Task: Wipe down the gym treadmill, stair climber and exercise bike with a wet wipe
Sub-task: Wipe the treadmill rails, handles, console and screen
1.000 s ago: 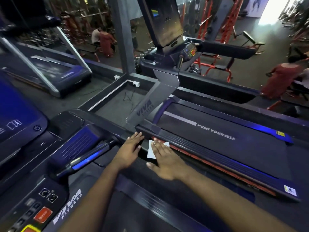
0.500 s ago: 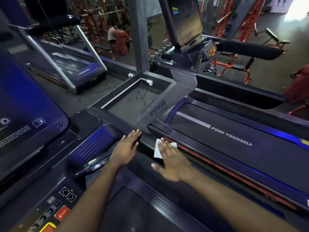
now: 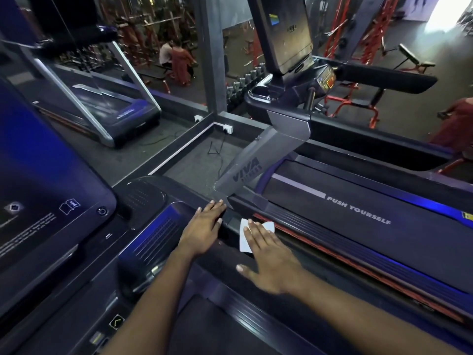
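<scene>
**Flat palm on the wipe, rail ahead**

Here we are, leaning over to the treadmill [image 3: 414,226] with both hands down. Our right hand [image 3: 271,260] lies open, fingers straight and close together, pressing the wipe [image 3: 243,240] flat. The white sheet shows only past the fingertips and on the thumb side. It sits at the front end of the near rail [image 3: 358,253], just beside the red strip [image 3: 320,248] and near the foot of the upright [image 3: 245,172]. Our left hand [image 3: 204,229] is open too, flat on the dark cover [image 3: 179,208] beside it. It holds nothing and lies just apart from the wipe.

How do we do this stroke well? We'd put weight through the whole palm, so the thin sheet doesn't bunch or slip out. We'd make one long pass along the rail rather than short dabs. The rail looks ribbed, with grooves running lengthways, so going with the grooves should lift more than crossing them. The left hand can serve as our brace.

Now materials. The rail reads as hard moulded plastic, glossy enough to catch blue light. The belt [image 3: 371,226] is matt, looks rubbery and is lettered in white. The upright is smooth grey, flat-faced and slanted. The wipe is thin, limp and roughly rectangular, and we can't tell whether it's damp.
</scene>
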Motion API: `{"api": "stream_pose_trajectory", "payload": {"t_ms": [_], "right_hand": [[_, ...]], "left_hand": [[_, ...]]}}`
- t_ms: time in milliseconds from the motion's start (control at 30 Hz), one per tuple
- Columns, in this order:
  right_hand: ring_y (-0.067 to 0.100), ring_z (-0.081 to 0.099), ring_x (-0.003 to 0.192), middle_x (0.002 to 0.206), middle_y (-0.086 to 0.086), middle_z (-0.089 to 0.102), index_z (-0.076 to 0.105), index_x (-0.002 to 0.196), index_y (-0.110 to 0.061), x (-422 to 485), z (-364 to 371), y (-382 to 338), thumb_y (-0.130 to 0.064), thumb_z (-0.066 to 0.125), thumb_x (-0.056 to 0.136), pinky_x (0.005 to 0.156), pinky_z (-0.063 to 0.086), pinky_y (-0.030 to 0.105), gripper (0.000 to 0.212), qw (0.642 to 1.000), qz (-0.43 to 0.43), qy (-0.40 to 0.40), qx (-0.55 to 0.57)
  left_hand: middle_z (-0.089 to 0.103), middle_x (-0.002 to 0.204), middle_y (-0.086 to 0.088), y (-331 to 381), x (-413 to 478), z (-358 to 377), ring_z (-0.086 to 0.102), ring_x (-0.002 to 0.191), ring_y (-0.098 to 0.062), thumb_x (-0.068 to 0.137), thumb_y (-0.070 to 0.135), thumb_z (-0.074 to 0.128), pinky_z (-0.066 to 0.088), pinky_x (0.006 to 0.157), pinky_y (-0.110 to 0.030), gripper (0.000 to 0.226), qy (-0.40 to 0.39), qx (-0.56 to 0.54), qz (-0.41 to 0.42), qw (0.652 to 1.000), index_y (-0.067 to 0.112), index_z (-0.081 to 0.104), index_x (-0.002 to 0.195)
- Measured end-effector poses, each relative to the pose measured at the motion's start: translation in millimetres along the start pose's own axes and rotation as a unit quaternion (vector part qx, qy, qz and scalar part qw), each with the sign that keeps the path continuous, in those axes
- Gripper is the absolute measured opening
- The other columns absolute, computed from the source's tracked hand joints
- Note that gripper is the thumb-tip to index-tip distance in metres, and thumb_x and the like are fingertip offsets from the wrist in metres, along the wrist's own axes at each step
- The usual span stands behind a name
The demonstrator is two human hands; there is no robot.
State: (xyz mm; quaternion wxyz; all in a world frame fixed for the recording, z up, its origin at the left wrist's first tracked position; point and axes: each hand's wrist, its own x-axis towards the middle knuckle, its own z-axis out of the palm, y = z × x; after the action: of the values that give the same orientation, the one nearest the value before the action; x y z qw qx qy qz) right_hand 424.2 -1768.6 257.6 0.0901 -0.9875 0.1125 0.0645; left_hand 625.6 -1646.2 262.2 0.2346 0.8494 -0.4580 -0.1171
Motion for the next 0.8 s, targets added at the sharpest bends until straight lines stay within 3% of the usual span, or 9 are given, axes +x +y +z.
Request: {"api": "stream_pose_trajectory", "payload": {"t_ms": [67,267,367,467,600,800], "right_hand": [[0.017,-0.027,0.152,0.164,0.001,-0.032,-0.024,0.157,-0.018,-1,8,0,-0.082,0.016,0.089,0.116,-0.022,0.032,0.101,1.0,0.01,0.003,-0.019],[0.02,-0.012,0.156,0.167,0.004,-0.024,-0.017,0.16,-0.016,53,-15,-17,-0.073,0.034,0.094,0.126,-0.006,0.036,0.101,0.998,0.02,-0.013,0.055],[0.02,-0.018,0.155,0.165,0.001,-0.029,-0.022,0.158,-0.018,29,-3,-14,-0.079,0.026,0.09,0.12,-0.015,0.033,0.103,1.0,0.014,0.007,0.019],[0.021,-0.021,0.154,0.165,0.002,-0.03,-0.022,0.158,-0.018,33,-2,-21,-0.079,0.027,0.09,0.118,-0.019,0.033,0.104,0.999,0.041,0.007,0.018],[0.021,-0.013,0.156,0.168,0.008,-0.021,-0.017,0.16,-0.013,60,-18,-35,-0.072,0.035,0.095,0.126,-0.008,0.037,0.102,0.996,0.066,-0.022,0.06],[0.021,-0.009,0.157,0.169,0.005,-0.017,-0.022,0.158,-0.019,30,-12,-10,-0.081,0.027,0.088,0.123,-0.008,0.034,0.106,0.996,0.048,-0.047,0.063]], "left_hand": [[0.032,0.163,0.011,-5,0,0,0.02,0.153,-0.009,0.106,0.019,0.043,0.011,0.125,-0.034,0.048,0.013,0.018,0.005,1.0,0.024,0.042,0.154],[0.052,0.147,0.02,-6,4,-10,0.041,0.142,-0.002,0.102,0.016,0.045,0.034,0.117,-0.03,0.044,0.06,0.056,0.013,0.997,0.034,0.06,0.14],[0.054,0.143,0.026,-10,6,-13,0.044,0.138,0.003,0.099,0.016,0.047,0.039,0.114,-0.029,0.046,0.067,0.058,0.012,0.996,0.039,0.062,0.135],[0.059,0.137,0.025,-10,8,-12,0.05,0.133,0.002,0.096,0.015,0.052,0.04,0.108,-0.029,0.043,0.087,0.06,0.008,0.994,0.039,0.067,0.129],[0.066,0.131,0.018,-8,5,-9,0.06,0.125,-0.004,0.09,0.012,0.058,0.044,0.098,-0.029,0.042,0.118,0.063,0.006,0.991,0.035,0.071,0.123],[0.055,0.145,0.019,-8,5,-5,0.045,0.14,-0.002,0.097,0.013,0.051,0.033,0.113,-0.03,0.045,0.095,0.052,0.008,0.994,0.034,0.064,0.135]]}}
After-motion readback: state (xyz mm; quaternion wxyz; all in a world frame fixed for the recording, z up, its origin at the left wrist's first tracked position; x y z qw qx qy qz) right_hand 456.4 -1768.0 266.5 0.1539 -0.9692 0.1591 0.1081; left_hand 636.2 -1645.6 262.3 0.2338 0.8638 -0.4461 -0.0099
